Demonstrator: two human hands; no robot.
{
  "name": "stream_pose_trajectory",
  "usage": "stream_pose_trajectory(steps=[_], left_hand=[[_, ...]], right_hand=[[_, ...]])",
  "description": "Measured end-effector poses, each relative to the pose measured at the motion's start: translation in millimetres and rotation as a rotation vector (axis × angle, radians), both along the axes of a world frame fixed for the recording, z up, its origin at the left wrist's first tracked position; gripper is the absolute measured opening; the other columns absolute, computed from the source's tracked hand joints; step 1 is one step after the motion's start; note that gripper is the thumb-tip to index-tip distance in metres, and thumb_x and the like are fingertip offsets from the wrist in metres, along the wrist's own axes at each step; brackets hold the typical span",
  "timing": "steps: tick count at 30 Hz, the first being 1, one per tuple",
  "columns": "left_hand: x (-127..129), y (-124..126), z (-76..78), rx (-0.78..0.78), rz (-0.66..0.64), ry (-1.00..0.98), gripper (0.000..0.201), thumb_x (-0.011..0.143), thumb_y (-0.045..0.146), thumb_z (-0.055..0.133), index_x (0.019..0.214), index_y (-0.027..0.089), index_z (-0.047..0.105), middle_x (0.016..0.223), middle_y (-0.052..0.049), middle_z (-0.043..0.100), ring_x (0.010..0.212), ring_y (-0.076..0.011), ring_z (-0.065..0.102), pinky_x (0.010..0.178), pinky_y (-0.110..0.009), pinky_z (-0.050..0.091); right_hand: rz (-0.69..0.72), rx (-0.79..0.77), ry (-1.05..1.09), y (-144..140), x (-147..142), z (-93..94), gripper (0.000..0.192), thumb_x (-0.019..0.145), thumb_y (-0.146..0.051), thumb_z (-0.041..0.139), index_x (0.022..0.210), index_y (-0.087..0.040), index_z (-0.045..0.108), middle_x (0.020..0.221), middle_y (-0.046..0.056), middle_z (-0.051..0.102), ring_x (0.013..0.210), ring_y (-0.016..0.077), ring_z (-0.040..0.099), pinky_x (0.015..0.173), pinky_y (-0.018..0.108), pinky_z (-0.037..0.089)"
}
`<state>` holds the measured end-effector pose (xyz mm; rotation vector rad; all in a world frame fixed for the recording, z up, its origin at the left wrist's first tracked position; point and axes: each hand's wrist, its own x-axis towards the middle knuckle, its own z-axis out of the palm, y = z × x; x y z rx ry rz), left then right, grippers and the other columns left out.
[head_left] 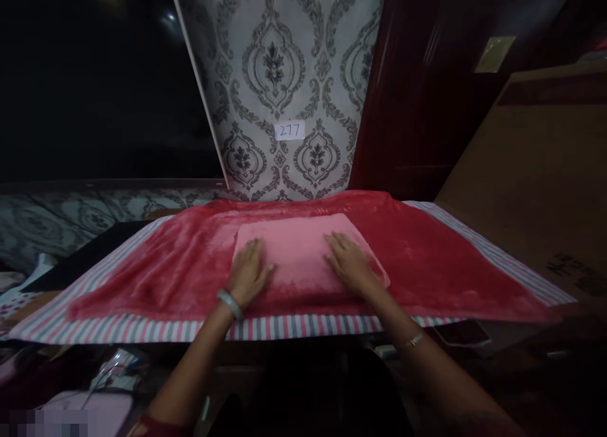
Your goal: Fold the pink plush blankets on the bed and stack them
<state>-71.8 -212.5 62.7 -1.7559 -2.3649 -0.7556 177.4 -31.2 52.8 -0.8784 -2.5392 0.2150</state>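
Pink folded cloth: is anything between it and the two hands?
No, nothing visible. Both hands lie flat right on the pink folded cloth: the left hand on its left edge, the right hand on its right side. The cloth rests on a red fuzzy blanket over a striped sheet.

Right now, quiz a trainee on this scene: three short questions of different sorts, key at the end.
1. True or false: both hands lie flat on the folded pink cloth.
2. Which lies directly under the red fleece? A) striped sheet B) cardboard C) bare wood
3. Fill in: the label on the patterned wall reads ___.

Key: 1 true: left hand and right hand press it, fingers spread. 2 A, the striped sheet. 3 277.
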Motion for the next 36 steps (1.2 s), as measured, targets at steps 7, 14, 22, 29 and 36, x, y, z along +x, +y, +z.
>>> stream_pose_trajectory(steps=[7, 14, 22, 29, 36], left_hand=[[10, 67, 17.9, -0.381, 0.040, 0.185, 0.062, 0.098, 0.040, 0.039, 0.154, 0.012, 0.034, 0.161, -0.017, 0.029, 0.151, -0.0303, 0.023, 0.121, -0.058, 0.020], [5, 72, -34.5, -0.317, 0.100, 0.255, 0.060, 0.100, 0.043, 0.037, 0.154, 0.017, 0.035, 0.162, -0.015, 0.028, 0.151, -0.0303, 0.023, 0.121, -0.060, 0.017], [5, 70, -35.4, -0.276, 0.068, 0.202, 0.061, 0.098, 0.043, 0.040, 0.153, 0.017, 0.039, 0.161, -0.017, 0.030, 0.151, -0.0330, 0.025, 0.120, -0.063, 0.018], [7, 69, -32.9, -0.291, 0.073, 0.165, 0.062, 0.099, 0.045, 0.039, 0.153, 0.015, 0.038, 0.162, -0.017, 0.028, 0.151, -0.0326, 0.023, 0.121, -0.061, 0.015], [3, 62, -17.4, -0.153, 0.041, -0.070, 0.058, 0.101, 0.040, 0.029, 0.151, 0.012, 0.040, 0.160, -0.015, 0.035, 0.151, -0.0258, 0.025, 0.123, -0.054, 0.016]], right_hand=[[0.272, -0.036, -0.272, 15, -72, 10.4, 0.055, 0.102, -0.037, 0.028, 0.156, -0.027, 0.034, 0.164, 0.007, 0.025, 0.152, 0.0271, 0.016, 0.119, 0.059, 0.016], [0.226, 0.010, -0.335, 76, -80, -8.4, 0.058, 0.102, -0.050, 0.029, 0.157, -0.030, 0.031, 0.165, 0.004, 0.020, 0.152, 0.0279, 0.016, 0.120, 0.059, 0.012], [-0.166, -0.108, -0.201, 124, -73, -30.2, 0.058, 0.102, -0.048, 0.029, 0.155, -0.024, 0.035, 0.163, 0.010, 0.027, 0.150, 0.0329, 0.022, 0.113, 0.065, 0.026], [-0.176, -0.161, -0.228, 118, -73, -16.1, 0.058, 0.102, -0.046, 0.031, 0.155, -0.022, 0.034, 0.163, 0.013, 0.027, 0.151, 0.0318, 0.020, 0.114, 0.067, 0.021], [0.287, -0.016, -0.203, 19, -76, 3.1, 0.050, 0.101, -0.037, 0.039, 0.148, -0.019, 0.048, 0.161, 0.015, 0.031, 0.150, 0.0294, 0.024, 0.119, 0.058, 0.019]])
